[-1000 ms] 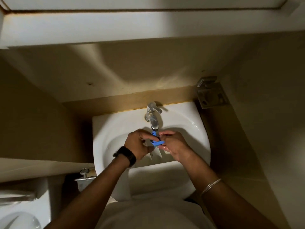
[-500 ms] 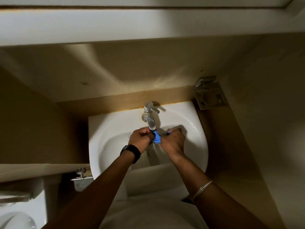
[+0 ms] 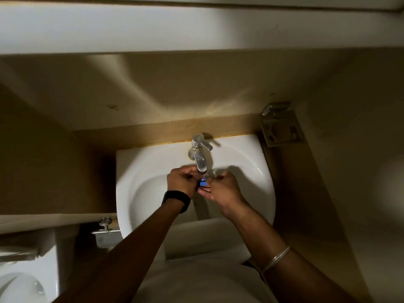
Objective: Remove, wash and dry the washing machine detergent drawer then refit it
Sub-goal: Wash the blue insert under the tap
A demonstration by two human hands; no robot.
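A: Where was the blue part (image 3: 203,183)?

B: Just under the tap (image 3: 200,159) spout, over the sink (image 3: 153,171), pinched between both hands. Only a small bit of blue showed between the fingers.

A: How did the hands stand?

B: The left hand (image 3: 182,181) had its fingers curled in on the part from the left side. The right hand (image 3: 223,188) gripped it from the right, thumb on top, fingers cupped beneath. The two hands nearly touched.

A: Anything in the sink?

B: Nothing lay in the bowl that I could see, apart from the hands held over it. Whether water ran from the spout was too dim to tell.

A: And around it?

B: A black watch (image 3: 176,199) sat on the left wrist, a thin bangle (image 3: 276,258) on the right forearm. A metal holder (image 3: 282,127) was fixed to the wall just right of the sink. A toilet (image 3: 19,287) showed at the lower left, and a valve (image 3: 106,225) stuck out beside the sink's left edge
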